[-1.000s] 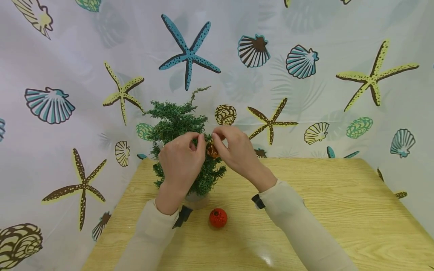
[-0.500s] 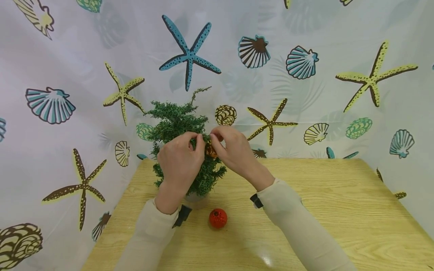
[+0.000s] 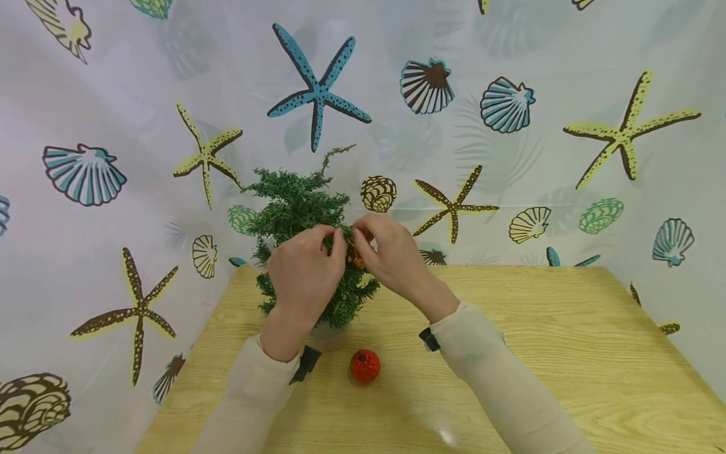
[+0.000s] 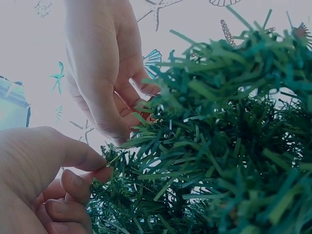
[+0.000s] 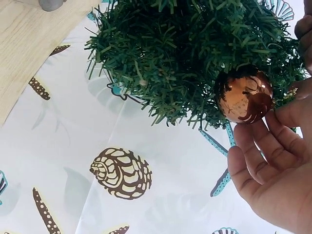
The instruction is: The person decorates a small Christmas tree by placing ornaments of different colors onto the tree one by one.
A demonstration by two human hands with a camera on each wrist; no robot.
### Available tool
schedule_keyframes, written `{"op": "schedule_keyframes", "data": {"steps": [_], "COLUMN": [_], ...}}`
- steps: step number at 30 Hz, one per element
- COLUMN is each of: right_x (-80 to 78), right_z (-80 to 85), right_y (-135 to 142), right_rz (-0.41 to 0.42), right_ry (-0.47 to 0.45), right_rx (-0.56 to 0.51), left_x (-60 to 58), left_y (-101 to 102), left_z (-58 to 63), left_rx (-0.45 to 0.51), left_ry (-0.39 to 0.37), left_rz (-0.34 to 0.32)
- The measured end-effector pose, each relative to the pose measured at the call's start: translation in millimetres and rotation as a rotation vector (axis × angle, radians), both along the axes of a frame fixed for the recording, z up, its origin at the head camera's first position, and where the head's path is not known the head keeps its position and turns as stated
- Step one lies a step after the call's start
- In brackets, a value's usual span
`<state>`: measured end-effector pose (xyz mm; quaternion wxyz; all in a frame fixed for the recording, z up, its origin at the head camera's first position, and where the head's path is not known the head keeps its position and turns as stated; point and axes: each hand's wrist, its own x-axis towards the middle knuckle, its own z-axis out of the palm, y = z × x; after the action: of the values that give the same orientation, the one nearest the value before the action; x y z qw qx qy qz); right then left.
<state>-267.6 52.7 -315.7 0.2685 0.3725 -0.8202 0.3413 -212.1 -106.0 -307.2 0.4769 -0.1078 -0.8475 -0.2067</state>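
Note:
A small artificial Christmas tree (image 3: 295, 198) stands in a pale pot (image 3: 329, 334), partly covered by both hands. At its right side hangs a shiny copper Christmas ball (image 5: 243, 95), mostly behind the fingers in the head view. My right hand (image 3: 391, 255) has its thumb and fingers curled at the ball's top end, other fingertips against its surface. Thumb and index finger of my left hand (image 4: 53, 170) pinch the tip of a green branch (image 4: 114, 163) just left of the ball. Both hands' fingertips are close together.
On the wooden table (image 3: 510, 353), a red Christmas ball (image 3: 365, 366) lies in front of the pot. A white curtain (image 3: 397, 145) printed with starfish and shells encloses the back and sides.
Both hands stay at the same branch with only slight finger shifts. The copper ball swings a little and is now more hidden behind the right fingers. The red ball has not moved.

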Motion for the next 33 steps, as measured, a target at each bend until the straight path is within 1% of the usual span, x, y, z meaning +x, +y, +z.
{"op": "schedule_keyframes", "data": {"steps": [7,16,25,27,29,33], "right_x": [0.9,0.2,0.4,0.6,0.8,1.0], "right_z": [-3.7,-8.0,-9.4,-9.5,-9.7,-9.5], "right_y": [1,1,2,3,4,7], "right_rz": [-0.006,0.001,0.013,0.016,0.017,0.011], "right_ry": [-0.004,0.027,0.043,0.051,0.054,0.053], "right_rx": [0.018,0.026,0.017,0.012,0.009,0.009], "left_x": [1.7,2.1,4.4,6.5,9.2,12.8], "left_y": [2,2,1,-1,-2,-4], "left_z": [0.2,-1.2,-1.8,-3.0,-4.7,-8.8], "left_rx": [-0.024,-0.044,-0.054,-0.026,0.015,0.082], "left_ry": [0.006,0.001,-0.002,0.011,0.039,0.124], "left_rz": [0.000,0.016,0.010,0.011,0.015,0.045]}}
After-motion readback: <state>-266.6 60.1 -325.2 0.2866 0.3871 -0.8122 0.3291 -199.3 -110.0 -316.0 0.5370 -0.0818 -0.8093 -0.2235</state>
